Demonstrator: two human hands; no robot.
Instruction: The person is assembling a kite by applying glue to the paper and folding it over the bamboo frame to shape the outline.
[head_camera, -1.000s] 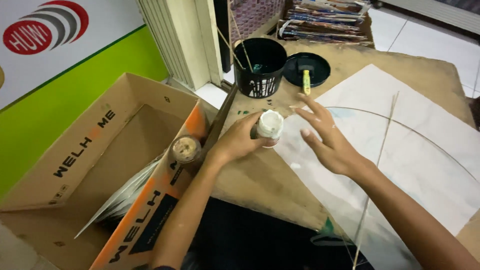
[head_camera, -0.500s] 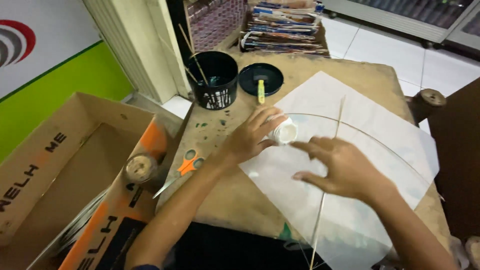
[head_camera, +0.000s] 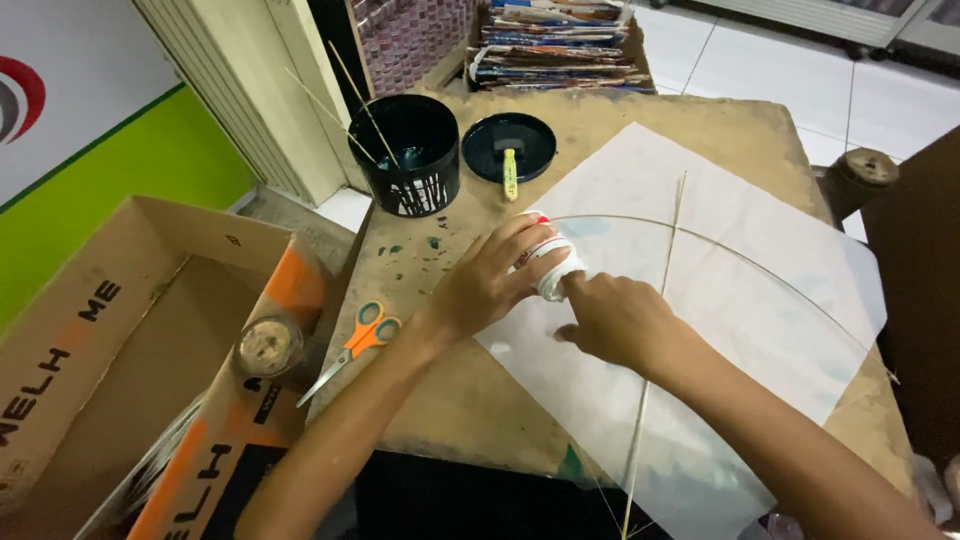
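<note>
Over the white paper sheet (head_camera: 740, 290), left hand (head_camera: 480, 290) fingers grip a small bottle (head_camera: 548, 268); right hand (head_camera: 615, 320) fingers curl at its tip.

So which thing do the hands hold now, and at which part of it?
The left hand grips a small white bottle around its body, tipped over the white paper. The right hand touches its lower end.
</note>
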